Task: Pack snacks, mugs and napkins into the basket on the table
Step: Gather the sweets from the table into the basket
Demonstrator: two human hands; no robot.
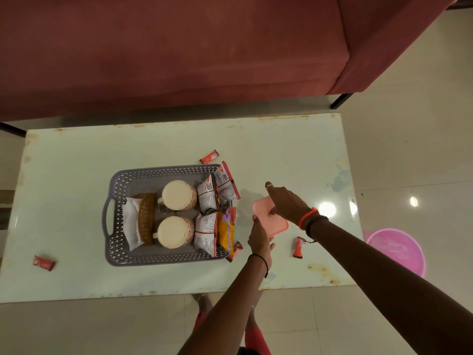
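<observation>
A grey perforated basket (116, 190) stands mid-table. It holds two cream mugs (179, 194) (174, 231), white napkins (130, 226) in a wicker holder (147, 219) and several snack packets (207, 197). Right of the basket lies a pink lidded box (277, 226). My left hand (259, 239) grips its near left edge. My right hand (286, 203) rests over the lid with the fingers stretched away and the thumb pressing on top. Small red snack bars lie loose on the table at the back (210, 157), front left (44, 262) and right (298, 247).
The pale glass table (76, 155) has worn edges. A dark red sofa (179, 60) runs along its far side. A pink bucket (399, 249) stands on the tiled floor to the right. Another red bar (236, 249) leans at the basket's near right corner.
</observation>
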